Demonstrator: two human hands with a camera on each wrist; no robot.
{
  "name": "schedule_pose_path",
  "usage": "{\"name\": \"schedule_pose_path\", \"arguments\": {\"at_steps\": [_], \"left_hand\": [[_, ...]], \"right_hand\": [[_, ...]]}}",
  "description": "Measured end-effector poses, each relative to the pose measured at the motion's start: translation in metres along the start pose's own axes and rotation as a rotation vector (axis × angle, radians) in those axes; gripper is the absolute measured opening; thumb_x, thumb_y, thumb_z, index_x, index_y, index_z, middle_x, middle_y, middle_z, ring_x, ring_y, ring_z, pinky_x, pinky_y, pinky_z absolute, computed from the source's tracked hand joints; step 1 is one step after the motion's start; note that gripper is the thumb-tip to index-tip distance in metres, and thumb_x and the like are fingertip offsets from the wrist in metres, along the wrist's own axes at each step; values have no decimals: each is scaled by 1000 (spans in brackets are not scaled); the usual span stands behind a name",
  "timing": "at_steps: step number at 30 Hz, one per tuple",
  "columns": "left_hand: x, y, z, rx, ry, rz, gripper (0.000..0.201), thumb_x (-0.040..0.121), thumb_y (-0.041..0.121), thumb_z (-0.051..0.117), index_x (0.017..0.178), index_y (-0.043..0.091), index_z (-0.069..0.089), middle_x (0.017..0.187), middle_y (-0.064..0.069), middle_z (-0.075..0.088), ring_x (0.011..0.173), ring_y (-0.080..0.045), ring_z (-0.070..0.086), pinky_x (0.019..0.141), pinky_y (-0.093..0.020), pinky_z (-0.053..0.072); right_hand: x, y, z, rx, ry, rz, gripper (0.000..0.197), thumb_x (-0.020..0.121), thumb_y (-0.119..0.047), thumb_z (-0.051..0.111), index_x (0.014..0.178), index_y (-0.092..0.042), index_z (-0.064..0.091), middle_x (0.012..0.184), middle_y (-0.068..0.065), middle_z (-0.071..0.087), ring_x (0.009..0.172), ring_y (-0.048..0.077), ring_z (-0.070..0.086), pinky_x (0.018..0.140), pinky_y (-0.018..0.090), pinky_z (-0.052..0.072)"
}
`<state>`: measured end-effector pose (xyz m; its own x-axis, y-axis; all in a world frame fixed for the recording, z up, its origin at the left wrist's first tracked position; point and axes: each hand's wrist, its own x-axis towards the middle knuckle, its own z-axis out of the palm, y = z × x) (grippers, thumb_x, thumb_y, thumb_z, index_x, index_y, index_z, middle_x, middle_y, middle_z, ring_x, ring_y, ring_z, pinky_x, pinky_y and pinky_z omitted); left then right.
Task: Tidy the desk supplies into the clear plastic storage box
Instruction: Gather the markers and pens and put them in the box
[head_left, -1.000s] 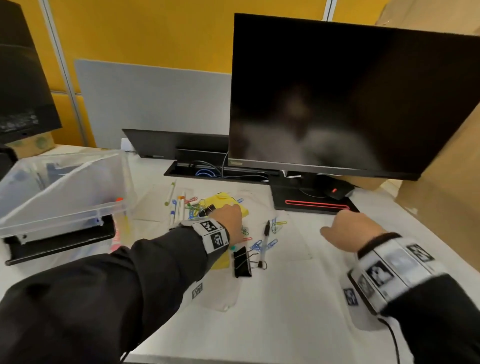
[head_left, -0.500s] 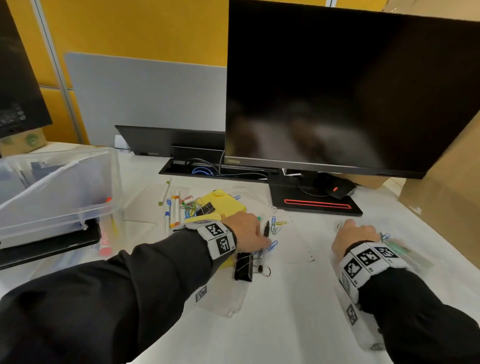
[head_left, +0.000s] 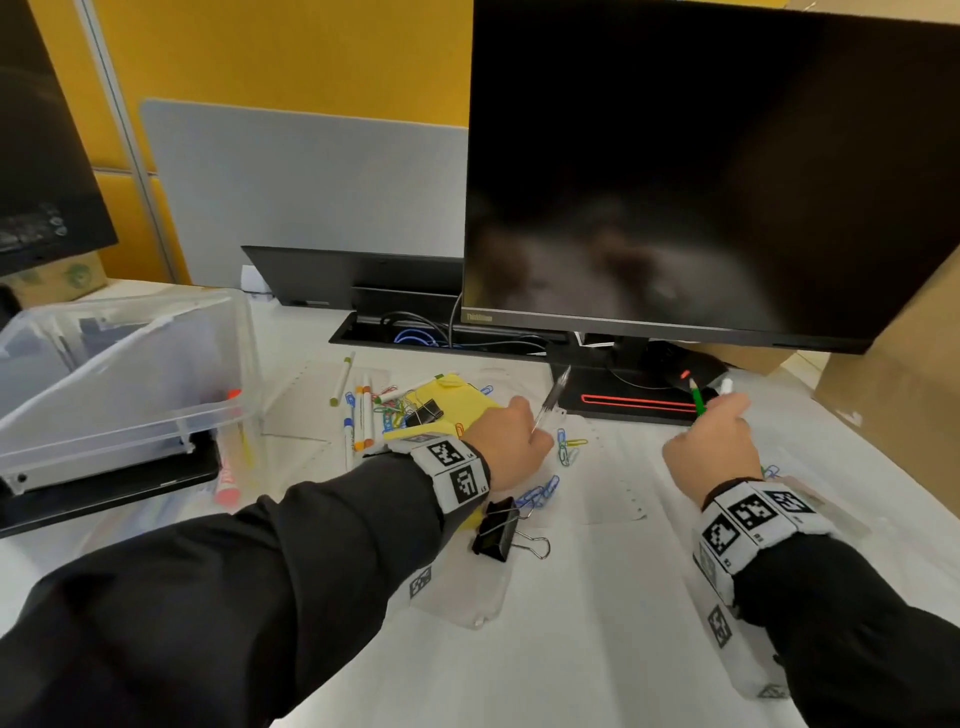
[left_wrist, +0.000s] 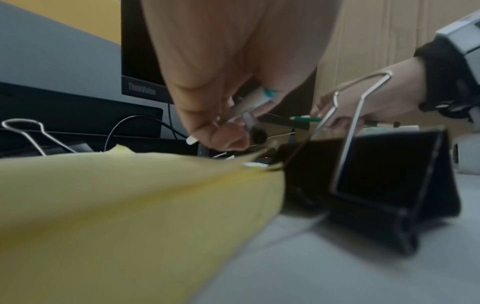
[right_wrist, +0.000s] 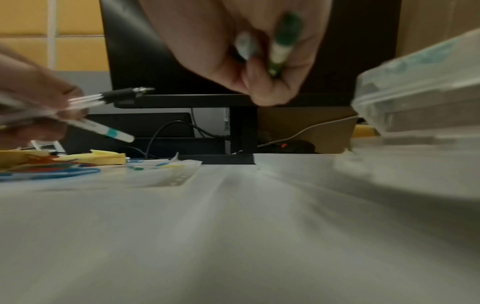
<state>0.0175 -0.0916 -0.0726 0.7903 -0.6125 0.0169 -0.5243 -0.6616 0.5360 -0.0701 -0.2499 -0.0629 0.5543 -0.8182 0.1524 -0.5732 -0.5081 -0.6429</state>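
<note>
My left hand (head_left: 511, 434) grips a clear pen (head_left: 551, 400) and a white marker with a teal band (right_wrist: 111, 130), lifted just above the desk beside the yellow sticky-note pad (head_left: 457, 402). My right hand (head_left: 714, 449) holds a green pen (head_left: 697, 397) and a white marker (right_wrist: 245, 46), raised in front of the monitor base. The clear plastic storage box (head_left: 124, 374) sits tilted at the far left. A large black binder clip (head_left: 496, 530) lies by my left wrist. Coloured paper clips (head_left: 566, 447) and several markers (head_left: 358, 415) are scattered near the pad.
A large monitor (head_left: 701, 171) stands at the back on a black base (head_left: 634, 400) with cables behind it. A cardboard box (head_left: 893, 395) is at the right. A small clear container (right_wrist: 426, 102) lies near my right hand. A pink highlighter (head_left: 228, 473) lies beside the storage box.
Both hands went down onto the desk, closed on pens and markers, and have now lifted them off the surface.
</note>
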Motion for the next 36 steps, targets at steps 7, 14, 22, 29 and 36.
{"name": "schedule_pose_path", "arguments": {"at_steps": [7,14,22,29,36], "left_hand": [[0,1,-2,-257,190,107,20,95,20,42,111,8,36,75,-9,61,57,-19,51,67,-40,53],[-12,7,-5,-304,37,250,26,87,28,58,101,17,39,71,-1,64,59,-13,57,65,-30,48],[1,-24,-48,4,276,8,25,94,29,43,103,9,55,94,-8,62,84,-22,60,70,-30,46],[22,-109,-66,517,-43,-448,30,92,20,48,115,4,59,122,-12,61,111,-28,59,90,-34,48],[21,-107,-58,472,-112,-418,34,97,10,35,126,-2,49,132,-16,53,121,-29,52,100,-33,40]], "right_hand": [[-24,-28,15,311,-242,-228,45,89,-51,46,112,-12,50,78,-5,52,67,7,48,55,21,34],[-26,-42,34,393,-237,-261,27,90,-34,53,77,-10,52,64,-2,45,59,13,43,51,21,31],[-19,-44,43,323,-197,-223,24,98,-27,37,90,-7,48,66,0,43,57,10,41,49,22,31],[-22,-54,43,533,-253,-126,18,98,-30,38,98,-13,41,70,4,47,51,13,47,38,22,48],[-23,-50,43,436,-221,-220,22,95,-33,45,89,-12,44,68,-1,42,56,11,41,50,23,41]]}}
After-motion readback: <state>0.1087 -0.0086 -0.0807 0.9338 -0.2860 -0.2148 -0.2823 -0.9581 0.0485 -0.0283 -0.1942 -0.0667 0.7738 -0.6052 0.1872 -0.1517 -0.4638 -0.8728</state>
